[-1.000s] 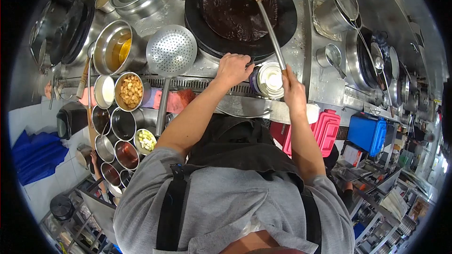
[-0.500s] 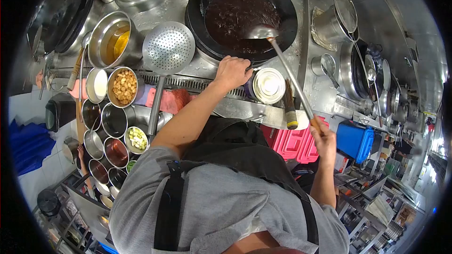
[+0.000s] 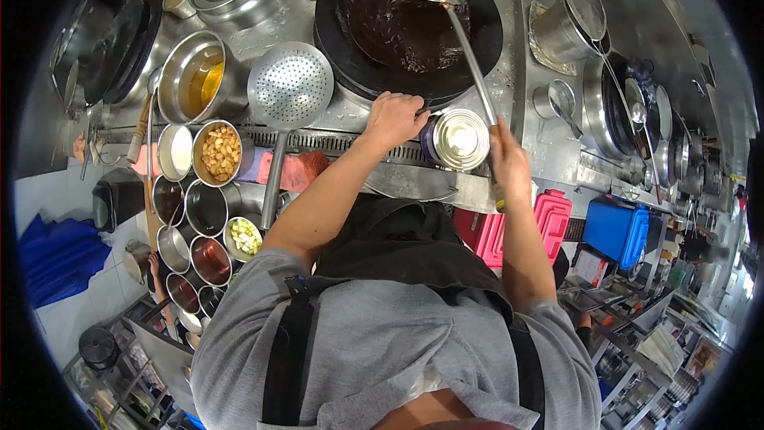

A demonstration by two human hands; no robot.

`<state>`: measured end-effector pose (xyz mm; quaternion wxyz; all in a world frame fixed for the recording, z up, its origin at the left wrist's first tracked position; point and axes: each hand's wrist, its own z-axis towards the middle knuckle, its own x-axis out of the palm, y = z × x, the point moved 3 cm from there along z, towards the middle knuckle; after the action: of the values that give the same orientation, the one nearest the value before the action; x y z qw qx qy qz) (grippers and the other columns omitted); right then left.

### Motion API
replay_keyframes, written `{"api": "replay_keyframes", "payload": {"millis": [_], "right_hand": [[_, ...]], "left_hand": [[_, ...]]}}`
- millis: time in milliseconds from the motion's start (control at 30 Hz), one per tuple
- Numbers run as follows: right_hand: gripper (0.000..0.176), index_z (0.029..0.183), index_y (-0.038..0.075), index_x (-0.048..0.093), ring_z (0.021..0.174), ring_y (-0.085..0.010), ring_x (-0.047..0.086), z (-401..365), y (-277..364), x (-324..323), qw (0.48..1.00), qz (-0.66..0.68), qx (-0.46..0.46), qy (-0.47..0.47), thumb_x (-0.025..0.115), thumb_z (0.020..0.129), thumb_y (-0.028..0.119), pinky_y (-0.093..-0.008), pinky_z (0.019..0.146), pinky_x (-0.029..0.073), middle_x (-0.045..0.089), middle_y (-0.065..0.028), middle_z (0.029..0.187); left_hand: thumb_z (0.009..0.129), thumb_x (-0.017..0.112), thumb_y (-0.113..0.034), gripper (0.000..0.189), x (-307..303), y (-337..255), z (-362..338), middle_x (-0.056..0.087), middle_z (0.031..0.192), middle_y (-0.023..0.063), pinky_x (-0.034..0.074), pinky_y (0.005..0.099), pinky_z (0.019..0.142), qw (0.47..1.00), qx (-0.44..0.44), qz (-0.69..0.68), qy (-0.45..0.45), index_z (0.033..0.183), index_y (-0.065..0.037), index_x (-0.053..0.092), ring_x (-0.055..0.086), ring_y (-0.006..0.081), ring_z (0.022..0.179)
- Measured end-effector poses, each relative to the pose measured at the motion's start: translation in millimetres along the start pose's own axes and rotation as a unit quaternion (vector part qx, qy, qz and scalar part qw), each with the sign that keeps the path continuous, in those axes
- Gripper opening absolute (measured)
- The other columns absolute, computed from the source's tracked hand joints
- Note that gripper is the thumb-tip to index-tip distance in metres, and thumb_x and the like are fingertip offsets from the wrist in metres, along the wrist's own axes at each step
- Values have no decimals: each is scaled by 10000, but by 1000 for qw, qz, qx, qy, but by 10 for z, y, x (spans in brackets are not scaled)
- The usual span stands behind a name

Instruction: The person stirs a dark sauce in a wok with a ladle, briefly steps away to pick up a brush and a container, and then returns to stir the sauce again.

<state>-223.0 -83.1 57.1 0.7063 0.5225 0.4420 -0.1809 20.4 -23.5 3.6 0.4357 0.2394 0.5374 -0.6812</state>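
My left hand (image 3: 393, 121) is closed on the near rim or handle of a black wok (image 3: 330, 32), just left of a shiny tin can (image 3: 461, 139). Dark reddish-brown sauce (image 3: 398, 28) covers the wok's bottom. My right hand (image 3: 509, 161) grips the wooden handle end of a long metal ladle (image 3: 471, 56). The ladle's bowl lies in the sauce at the far right part of the wok. A perforated skimmer (image 3: 290, 85) rests left of the wok, its handle pointing toward me.
To the left stand a steel pot of yellow oil (image 3: 199, 84), a pot of fried brown pieces (image 3: 220, 154) and several seasoning pots. Strainers and a steel pot (image 3: 557, 36) are at the right. Red (image 3: 551, 215) and blue (image 3: 609, 231) bins sit below. Another person's arm (image 3: 157, 279) shows at lower left.
My right hand has moved forward and left, pushing the ladle's bowl toward the wok's far side. The sauce has shifted. My left hand stays at the rim.
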Motion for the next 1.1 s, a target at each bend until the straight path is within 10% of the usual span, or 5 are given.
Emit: {"api": "replay_keyframes", "payload": {"millis": [267, 467, 667, 867, 1100], "right_hand": [[412, 1330, 33, 578, 847, -111, 627, -632, -218, -1131, 993, 3, 115, 37, 635, 929, 113, -278, 804, 512, 726, -124, 1037], [460, 1329, 71, 591, 966, -132, 653, -1034, -133, -937, 991, 44, 94, 89, 699, 882, 72, -289, 863, 509, 717, -135, 1092], [464, 1372, 91, 518, 925, -409, 669, -646, -142, 75, 997, 27, -5, 78, 636, 929, 159, -431, 796, 518, 683, -242, 999], [434, 1366, 97, 517, 993, -434, 629, -51, -48, 232, 1000, 12, 2, 10, 587, 945, 171, -491, 857, 495, 663, -259, 1037], [427, 1340, 80, 564, 1041, -277, 684, -411, -264, -749, 993, 26, 114, 24, 631, 927, 168, -352, 901, 508, 692, -175, 1131]], "left_hand": [[814, 668, -295, 214, -26, -22, -7, 694, 778, 95, 486, 425, 774, 1000, -7, 10, -4, 787, -84, 649, 672, 265, 799], [815, 664, -299, 213, 15, -7, -2, 692, 774, 91, 487, 425, 776, 1000, -16, 7, 2, 791, -88, 649, 671, 261, 802], [831, 649, -311, 237, -8, -22, 3, 690, 768, 96, 487, 435, 777, 1000, -11, 19, 8, 771, -82, 632, 670, 268, 799], [793, 711, -298, 241, 54, 31, -3, 673, 746, 97, 485, 423, 706, 1000, 13, 21, -10, 748, -77, 624, 661, 290, 755], [817, 680, -301, 240, 17, -4, -6, 683, 744, 106, 483, 419, 735, 1000, -1, 11, -8, 747, -79, 623, 663, 291, 739]]}}
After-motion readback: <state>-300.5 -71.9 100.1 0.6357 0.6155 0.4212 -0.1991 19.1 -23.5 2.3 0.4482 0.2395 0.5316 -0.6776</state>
